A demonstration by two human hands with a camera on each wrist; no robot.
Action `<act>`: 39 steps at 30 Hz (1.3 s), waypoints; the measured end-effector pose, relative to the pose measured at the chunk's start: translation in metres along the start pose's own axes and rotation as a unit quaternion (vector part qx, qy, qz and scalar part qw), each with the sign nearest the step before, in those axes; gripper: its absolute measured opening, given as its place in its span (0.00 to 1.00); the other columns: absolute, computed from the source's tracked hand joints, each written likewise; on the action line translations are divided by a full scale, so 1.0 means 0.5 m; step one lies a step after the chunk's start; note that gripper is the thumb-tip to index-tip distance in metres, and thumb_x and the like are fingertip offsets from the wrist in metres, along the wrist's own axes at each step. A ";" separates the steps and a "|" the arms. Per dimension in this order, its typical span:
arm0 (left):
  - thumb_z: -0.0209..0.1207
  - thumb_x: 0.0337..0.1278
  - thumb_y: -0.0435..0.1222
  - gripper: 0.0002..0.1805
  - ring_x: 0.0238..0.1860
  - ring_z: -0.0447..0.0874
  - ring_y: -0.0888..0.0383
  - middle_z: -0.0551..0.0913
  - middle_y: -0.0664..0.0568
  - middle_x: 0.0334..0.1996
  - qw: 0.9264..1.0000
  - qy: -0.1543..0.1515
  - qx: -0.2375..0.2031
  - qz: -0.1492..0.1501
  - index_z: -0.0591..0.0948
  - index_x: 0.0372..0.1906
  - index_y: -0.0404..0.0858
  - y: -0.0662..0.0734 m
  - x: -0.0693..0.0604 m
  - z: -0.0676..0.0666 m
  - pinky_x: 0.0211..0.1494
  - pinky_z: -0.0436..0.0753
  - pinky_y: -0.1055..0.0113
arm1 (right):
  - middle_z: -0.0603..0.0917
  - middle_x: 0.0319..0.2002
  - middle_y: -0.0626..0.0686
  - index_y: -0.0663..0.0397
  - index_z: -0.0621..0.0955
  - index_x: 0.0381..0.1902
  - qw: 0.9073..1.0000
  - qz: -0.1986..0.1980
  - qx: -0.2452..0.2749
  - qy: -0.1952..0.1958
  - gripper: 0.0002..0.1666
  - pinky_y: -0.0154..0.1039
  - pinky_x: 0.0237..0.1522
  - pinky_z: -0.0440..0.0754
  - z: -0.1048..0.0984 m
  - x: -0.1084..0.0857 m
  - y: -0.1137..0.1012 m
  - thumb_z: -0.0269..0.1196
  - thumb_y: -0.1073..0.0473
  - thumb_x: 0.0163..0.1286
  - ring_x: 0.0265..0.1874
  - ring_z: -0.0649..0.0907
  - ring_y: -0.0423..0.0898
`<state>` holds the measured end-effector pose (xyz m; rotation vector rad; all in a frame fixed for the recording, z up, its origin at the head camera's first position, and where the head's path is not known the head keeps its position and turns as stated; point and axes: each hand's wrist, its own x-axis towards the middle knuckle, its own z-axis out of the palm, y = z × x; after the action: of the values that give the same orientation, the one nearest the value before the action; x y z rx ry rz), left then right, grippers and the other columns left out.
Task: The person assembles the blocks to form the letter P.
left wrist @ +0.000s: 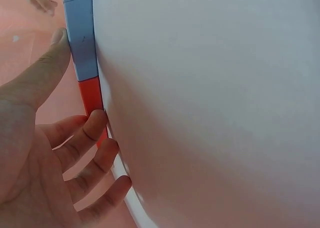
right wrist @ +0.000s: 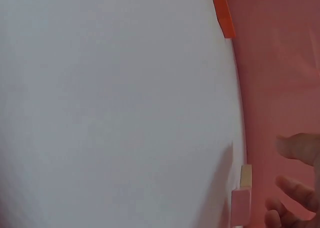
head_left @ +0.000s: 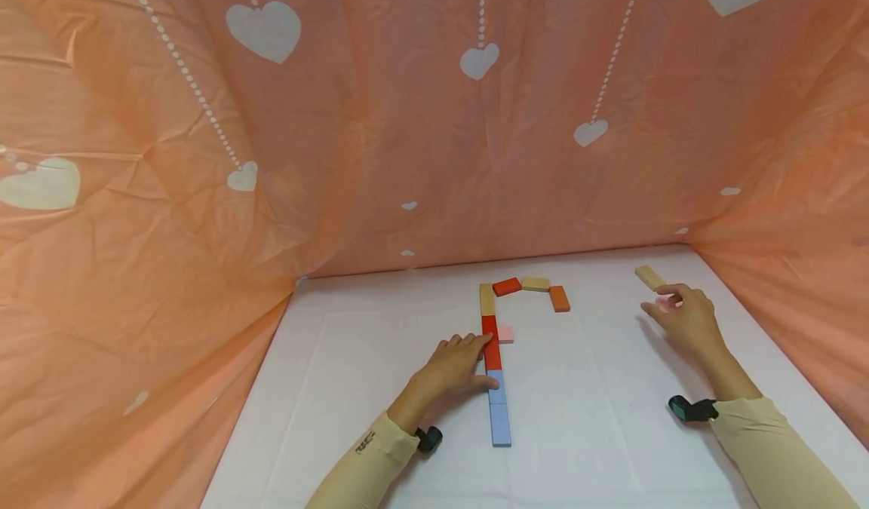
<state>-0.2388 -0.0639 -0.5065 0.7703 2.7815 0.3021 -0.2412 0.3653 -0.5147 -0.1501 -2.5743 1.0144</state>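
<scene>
A straight column of flat wooden blocks lies on the white table: a natural one [head_left: 486, 299], a red stretch [head_left: 491, 351] and two blue ones [head_left: 500, 426]. My left hand [head_left: 453, 366] rests along its left side, index fingertip at the red stretch and thumb by the upper blue block [left wrist: 81, 43]. A pink block [head_left: 505, 335] touches the column's right side. Over at the right, my right hand [head_left: 689, 322] hovers with thumb and fingers apart above another pink block [right wrist: 241, 207]. Beyond that one lies a natural block [head_left: 649, 277].
From the column's top, a red block [head_left: 507, 286], a natural block [head_left: 535, 284] and an orange block [head_left: 560, 298] curve rightward. An orange curtain [head_left: 434, 154] with white hearts hangs behind the table and along its sides.
</scene>
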 end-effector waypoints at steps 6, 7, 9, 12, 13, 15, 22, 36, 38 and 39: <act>0.73 0.59 0.61 0.52 0.70 0.75 0.48 0.76 0.50 0.74 1.000 0.001 0.001 0.001 0.67 0.83 0.45 0.001 -0.002 -0.002 0.74 0.73 0.49 | 0.78 0.48 0.75 0.75 0.74 0.61 0.999 0.050 0.010 -0.017 0.35 0.46 0.40 0.71 -0.009 0.000 0.024 0.71 0.51 0.71 0.48 0.76 0.67; 0.73 0.59 0.61 0.52 0.69 0.75 0.48 0.76 0.50 0.74 1.000 0.002 0.002 0.001 0.67 0.83 0.45 0.001 -0.001 -0.001 0.74 0.73 0.49 | 0.77 0.49 0.76 0.76 0.73 0.61 0.998 0.060 0.010 -0.025 0.36 0.45 0.39 0.72 -0.011 0.000 0.027 0.71 0.50 0.72 0.48 0.77 0.68; 0.73 0.59 0.61 0.52 0.69 0.75 0.48 0.77 0.50 0.74 1.000 0.002 0.004 0.000 0.67 0.83 0.45 0.001 -0.001 -0.001 0.74 0.73 0.49 | 0.76 0.51 0.78 0.78 0.71 0.63 0.996 0.083 0.003 -0.041 0.39 0.46 0.39 0.72 -0.013 0.000 0.031 0.70 0.48 0.73 0.49 0.77 0.70; 0.73 0.59 0.61 0.52 0.69 0.75 0.48 0.77 0.50 0.74 1.000 0.003 0.004 0.000 0.67 0.83 0.45 0.001 -0.002 -0.002 0.74 0.73 0.48 | 0.75 0.55 0.81 0.79 0.68 0.65 0.991 0.116 -0.006 -0.066 0.44 0.53 0.42 0.72 -0.017 0.000 0.035 0.69 0.45 0.74 0.52 0.76 0.74; 0.73 0.59 0.61 0.52 0.69 0.75 0.48 0.77 0.50 0.74 1.000 0.003 0.005 0.000 0.67 0.83 0.45 0.001 -0.002 -0.002 0.74 0.74 0.48 | 0.74 0.57 0.82 0.80 0.67 0.66 0.989 0.127 -0.008 -0.074 0.45 0.56 0.44 0.73 -0.019 0.000 0.036 0.68 0.44 0.75 0.54 0.75 0.75; 0.73 0.59 0.61 0.52 0.69 0.75 0.48 0.77 0.50 0.74 1.000 0.003 0.005 0.000 0.67 0.83 0.45 0.002 -0.002 -0.003 0.74 0.74 0.48 | 0.73 0.60 0.83 0.81 0.64 0.67 0.985 0.146 -0.009 -0.089 0.47 0.63 0.49 0.73 -0.021 -0.001 0.036 0.67 0.43 0.75 0.57 0.74 0.77; 0.73 0.59 0.61 0.52 0.69 0.75 0.48 0.77 0.50 0.74 1.000 0.002 0.004 0.000 0.67 0.83 0.45 0.001 -0.002 -0.002 0.73 0.74 0.49 | 0.70 0.63 0.84 0.81 0.65 0.67 0.977 0.179 -0.028 -0.110 0.45 0.70 0.55 0.71 -0.024 0.004 0.031 0.67 0.45 0.75 0.60 0.71 0.80; 0.73 0.59 0.61 0.52 0.70 0.75 0.48 0.76 0.49 0.74 1.000 -0.002 0.006 -0.005 0.67 0.83 0.45 0.001 -0.001 0.000 0.74 0.73 0.49 | 0.72 0.59 0.82 0.78 0.69 0.64 0.978 0.162 -0.047 -0.124 0.38 0.71 0.54 0.64 -0.018 0.006 0.027 0.64 0.50 0.74 0.57 0.71 0.80; 0.73 0.59 0.61 0.52 0.69 0.75 0.48 0.77 0.49 0.74 1.000 -0.001 0.007 -0.004 0.67 0.83 0.45 0.002 -0.001 0.000 0.74 0.73 0.49 | 0.73 0.59 0.82 0.78 0.69 0.65 0.979 0.151 -0.042 -0.130 0.38 0.71 0.54 0.65 -0.018 0.004 0.026 0.65 0.50 0.75 0.57 0.72 0.79; 0.73 0.59 0.61 0.52 0.69 0.75 0.48 0.77 0.49 0.74 1.000 -0.001 0.008 -0.004 0.67 0.83 0.45 0.002 0.000 0.000 0.74 0.73 0.49 | 0.73 0.59 0.82 0.79 0.69 0.65 0.980 0.142 -0.039 -0.132 0.38 0.71 0.53 0.66 -0.018 0.003 0.025 0.65 0.50 0.75 0.57 0.73 0.79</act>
<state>-0.2382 -0.0633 -0.5061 0.7626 2.7879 0.2767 -0.2398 0.3804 -0.5167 -0.4426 -2.8963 1.0967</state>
